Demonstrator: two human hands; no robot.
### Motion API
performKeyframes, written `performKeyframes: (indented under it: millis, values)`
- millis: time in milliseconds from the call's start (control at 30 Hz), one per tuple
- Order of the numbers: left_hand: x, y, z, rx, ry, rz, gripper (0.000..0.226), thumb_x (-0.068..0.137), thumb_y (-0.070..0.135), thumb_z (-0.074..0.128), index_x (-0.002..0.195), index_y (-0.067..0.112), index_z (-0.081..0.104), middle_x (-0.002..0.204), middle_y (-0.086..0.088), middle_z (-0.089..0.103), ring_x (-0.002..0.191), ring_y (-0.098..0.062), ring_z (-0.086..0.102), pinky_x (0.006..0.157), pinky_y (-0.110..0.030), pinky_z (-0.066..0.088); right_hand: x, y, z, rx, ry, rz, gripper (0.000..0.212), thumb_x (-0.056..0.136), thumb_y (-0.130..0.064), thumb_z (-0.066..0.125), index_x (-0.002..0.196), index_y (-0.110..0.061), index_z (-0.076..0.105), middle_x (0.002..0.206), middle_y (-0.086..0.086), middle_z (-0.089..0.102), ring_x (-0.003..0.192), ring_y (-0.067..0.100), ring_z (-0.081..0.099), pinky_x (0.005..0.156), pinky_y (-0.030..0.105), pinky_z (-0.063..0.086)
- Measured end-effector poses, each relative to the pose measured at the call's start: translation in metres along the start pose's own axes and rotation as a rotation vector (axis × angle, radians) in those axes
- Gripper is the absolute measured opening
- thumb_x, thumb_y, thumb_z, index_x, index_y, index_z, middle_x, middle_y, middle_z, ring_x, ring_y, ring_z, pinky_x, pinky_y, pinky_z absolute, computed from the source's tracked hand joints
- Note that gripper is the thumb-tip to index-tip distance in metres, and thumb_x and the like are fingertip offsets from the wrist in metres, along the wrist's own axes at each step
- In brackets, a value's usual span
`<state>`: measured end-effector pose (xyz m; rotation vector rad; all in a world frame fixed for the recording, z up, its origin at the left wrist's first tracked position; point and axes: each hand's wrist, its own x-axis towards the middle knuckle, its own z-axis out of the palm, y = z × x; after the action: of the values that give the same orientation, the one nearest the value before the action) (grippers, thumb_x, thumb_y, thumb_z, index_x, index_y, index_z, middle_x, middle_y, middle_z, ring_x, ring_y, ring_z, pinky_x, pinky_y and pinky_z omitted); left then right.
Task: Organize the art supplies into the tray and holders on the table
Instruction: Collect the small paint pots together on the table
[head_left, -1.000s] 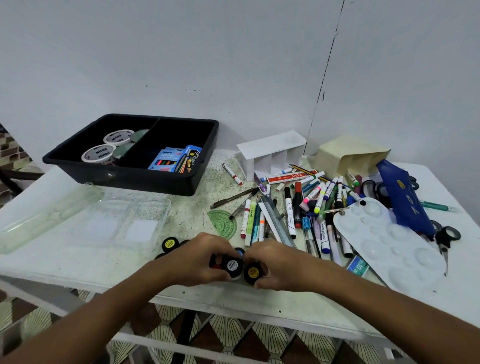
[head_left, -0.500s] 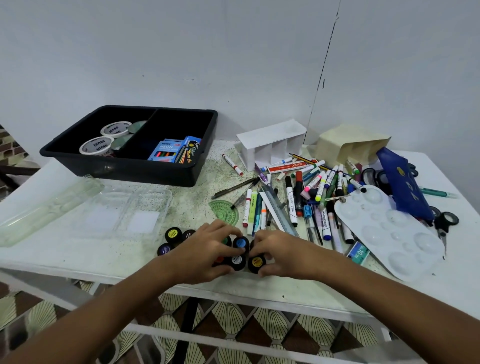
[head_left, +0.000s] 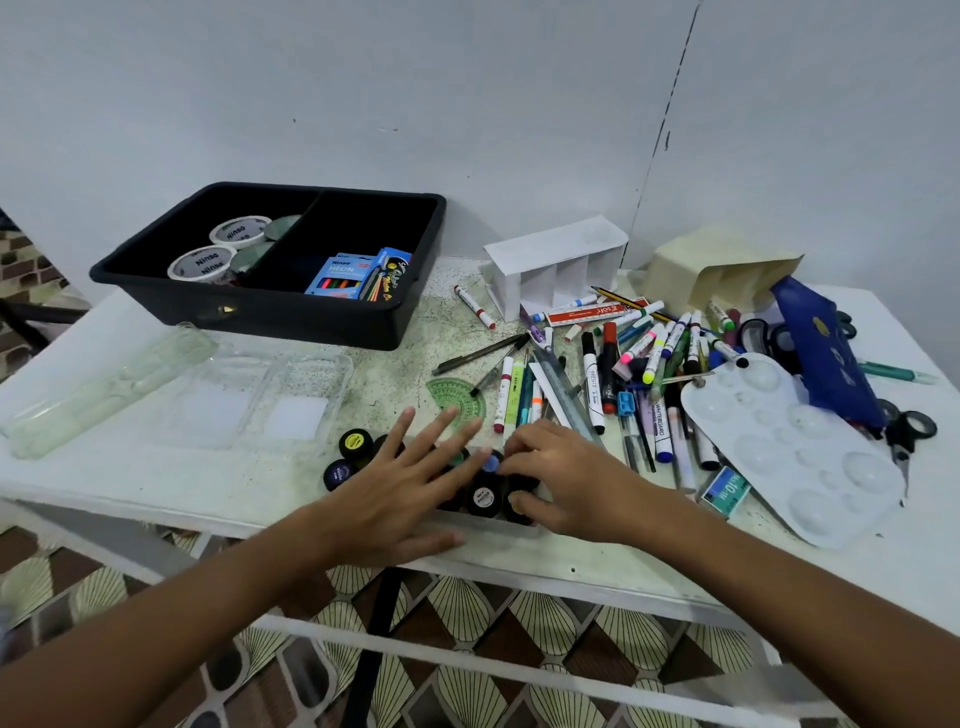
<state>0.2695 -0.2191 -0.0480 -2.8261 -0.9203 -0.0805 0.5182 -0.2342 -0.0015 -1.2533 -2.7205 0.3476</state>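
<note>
Several small black paint pots (head_left: 483, 496) with coloured lid labels cluster near the table's front edge. My left hand (head_left: 400, 488) lies over the left part of the cluster with fingers spread straight, touching the pots. My right hand (head_left: 561, 483) curls its fingers round pots at the cluster's right side. Two more pots, one of them yellow-labelled (head_left: 355, 443), stand just left of my left hand. A black two-part tray (head_left: 415, 317) at the back left holds tape rolls (head_left: 201, 263) and crayon boxes (head_left: 340, 278). A white paper holder (head_left: 556, 265) lies behind the markers.
A heap of markers and pens (head_left: 639, 374) covers the middle right, beside a white paint palette (head_left: 789, 447), a blue case (head_left: 826, 353), scissors (head_left: 906, 434) and a green protractor (head_left: 457, 400). Clear plastic packaging (head_left: 218, 395) lies at the left. A beige paper bag (head_left: 717, 270) stands at the back.
My left hand has opened, its fingers now spread flat over the pots. My right hand stays curled at the cluster's right.
</note>
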Motion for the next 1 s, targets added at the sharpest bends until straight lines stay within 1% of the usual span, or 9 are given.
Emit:
performKeyframes:
  millis: [67, 167, 233, 333, 433, 667, 800, 900, 1000]
  values:
    - [-0.002, -0.01, -0.004, -0.089, 0.026, -0.091, 0.079, 0.097, 0.066, 0.026, 0.155, 0.013, 0.016, 0.163, -0.01, 0.009, 0.15, -0.029, 0.0, 0.115, -0.06, 0.012, 0.001, 0.001, 0.015, -0.097, 0.058, -0.052, 0.049, 0.094, -0.043, 0.042, 0.127, -0.012, 0.059, 0.128, 0.009, 0.058, 0.123, 0.03, 0.051, 0.094, 0.048, 0.049]
    - [-0.014, -0.031, -0.001, -0.101, 0.002, -0.144, 0.078, 0.097, 0.065, 0.027, 0.153, 0.01, 0.023, 0.161, -0.01, 0.017, 0.15, -0.028, 0.005, 0.114, -0.059, 0.016, 0.008, 0.0, 0.039, -0.256, 0.001, -0.122, 0.062, 0.101, -0.05, 0.018, 0.142, -0.008, 0.038, 0.149, 0.015, 0.041, 0.142, 0.037, 0.03, 0.112, 0.053, 0.03]
    - [-0.024, -0.038, 0.007, -0.106, -0.017, -0.147, 0.077, 0.097, 0.064, 0.029, 0.154, 0.013, 0.022, 0.161, -0.01, 0.017, 0.15, -0.028, 0.006, 0.115, -0.058, 0.016, 0.013, -0.001, 0.049, -0.297, -0.041, -0.147, 0.064, 0.101, -0.052, 0.014, 0.147, -0.009, 0.029, 0.155, 0.014, 0.031, 0.145, 0.038, 0.02, 0.116, 0.055, 0.021]
    - [-0.031, -0.036, 0.016, -0.123, 0.014, -0.169, 0.071, 0.099, 0.062, 0.028, 0.155, 0.019, 0.019, 0.161, -0.009, 0.02, 0.149, -0.026, 0.012, 0.116, -0.053, 0.017, 0.017, 0.0, 0.056, -0.303, -0.071, -0.156, 0.064, 0.101, -0.053, 0.012, 0.148, -0.012, 0.029, 0.154, 0.012, 0.033, 0.144, 0.037, 0.023, 0.11, 0.054, 0.022]
    - [-0.031, -0.033, 0.018, -0.14, 0.053, -0.192, 0.07, 0.098, 0.061, 0.03, 0.154, 0.02, 0.021, 0.159, -0.009, 0.024, 0.148, -0.025, 0.02, 0.116, -0.051, 0.021, 0.016, 0.004, 0.06, -0.301, -0.071, -0.17, 0.06, 0.102, -0.05, 0.012, 0.148, -0.016, 0.029, 0.153, 0.009, 0.037, 0.141, 0.034, 0.033, 0.11, 0.05, 0.034]
    - [-0.032, -0.031, 0.019, -0.159, 0.051, -0.21, 0.068, 0.099, 0.061, 0.028, 0.154, 0.021, 0.022, 0.16, -0.008, 0.022, 0.148, -0.023, 0.02, 0.115, -0.051, 0.023, 0.018, 0.004, 0.059, -0.327, -0.07, -0.173, 0.062, 0.098, -0.053, 0.028, 0.147, -0.017, 0.032, 0.151, 0.009, 0.039, 0.138, 0.034, 0.038, 0.105, 0.049, 0.041]
    - [-0.032, -0.031, 0.019, -0.159, 0.042, -0.215, 0.068, 0.099, 0.062, 0.027, 0.155, 0.023, 0.02, 0.16, -0.008, 0.022, 0.148, -0.024, 0.02, 0.117, -0.05, 0.021, 0.019, 0.003, 0.054, -0.342, -0.116, -0.171, 0.066, 0.097, -0.06, 0.023, 0.146, -0.017, 0.035, 0.151, 0.007, 0.041, 0.137, 0.032, 0.04, 0.103, 0.049, 0.043]
    - [-0.032, -0.031, 0.019, -0.169, 0.034, -0.215, 0.069, 0.099, 0.063, 0.027, 0.155, 0.024, 0.02, 0.16, -0.008, 0.022, 0.148, -0.023, 0.019, 0.118, -0.049, 0.018, 0.017, 0.001, 0.048, -0.275, -0.132, -0.16, 0.068, 0.098, -0.063, 0.02, 0.148, -0.02, 0.034, 0.154, 0.003, 0.035, 0.141, 0.027, 0.033, 0.108, 0.048, 0.035]
    - [-0.033, -0.033, 0.017, -0.198, 0.039, -0.226, 0.07, 0.097, 0.064, 0.03, 0.154, 0.025, 0.023, 0.16, -0.007, 0.022, 0.149, -0.022, 0.017, 0.12, -0.045, 0.011, 0.023, 0.0, 0.035, 0.001, -0.137, -0.151, 0.067, 0.095, -0.066, 0.028, 0.15, -0.028, 0.03, 0.158, -0.01, 0.016, 0.148, 0.016, 0.011, 0.119, 0.037, 0.017]
